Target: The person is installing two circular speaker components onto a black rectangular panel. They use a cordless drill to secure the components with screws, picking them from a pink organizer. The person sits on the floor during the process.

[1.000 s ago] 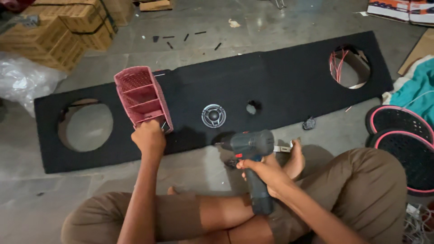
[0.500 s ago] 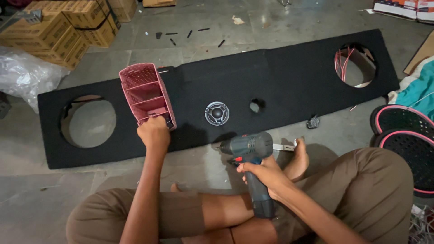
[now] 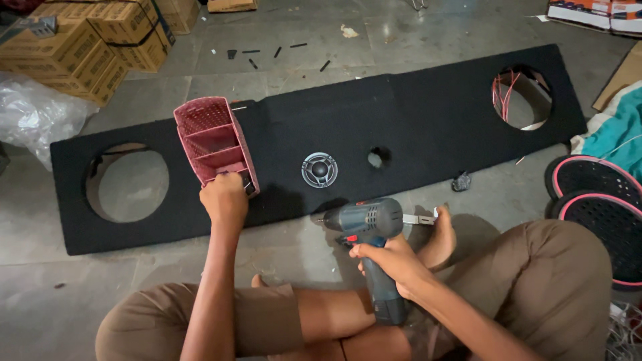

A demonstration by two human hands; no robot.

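Head camera looks down over crossed legs in brown shorts. Nearest, the right hand is wrapped tight around the handle of a cordless drill, whose body lies low over the grey floor with its chuck aimed left and slightly away, toward the near edge of the long black carpeted speaker board. Farther out and to the left, the left hand is closed on the lower end of a pink slotted plastic basket, tipped up on the board, its long axis running away from the person. Between the two hands' lines, a small round tweeter sits in the board, just beyond the drill's tip, with a small empty hole to its right. The drill hand is the nearer to it.
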